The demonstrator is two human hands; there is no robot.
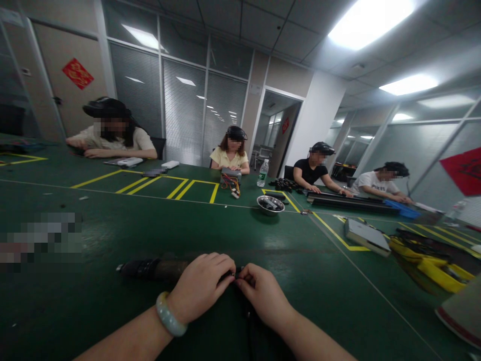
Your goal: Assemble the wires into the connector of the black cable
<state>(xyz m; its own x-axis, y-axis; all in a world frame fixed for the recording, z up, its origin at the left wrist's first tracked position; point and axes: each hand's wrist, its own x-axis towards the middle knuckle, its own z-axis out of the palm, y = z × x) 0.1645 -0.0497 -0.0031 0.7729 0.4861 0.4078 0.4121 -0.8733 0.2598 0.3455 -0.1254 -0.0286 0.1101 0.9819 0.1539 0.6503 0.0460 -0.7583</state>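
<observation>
A dark electric screwdriver [156,269] lies along the green table, its metal tip pointing left. My left hand [203,283] is curled over its rear end, thumb and fingers drawn together near the tail. Facing it, my right hand [265,291] pinches the black cable plug at that end, and the two sets of fingertips nearly meet. The plug is mostly covered by the fingers, so how far it sits in the tool cannot be seen. A black cable [250,321] runs down from between the hands toward the near edge.
Beyond my hands stands a metal bowl [270,204] of small dark parts, with a water bottle [263,173] behind it. A silver box [366,235] and a yellow tray [445,273] lie to the right. Several people sit along the far side, working at the green table [112,215].
</observation>
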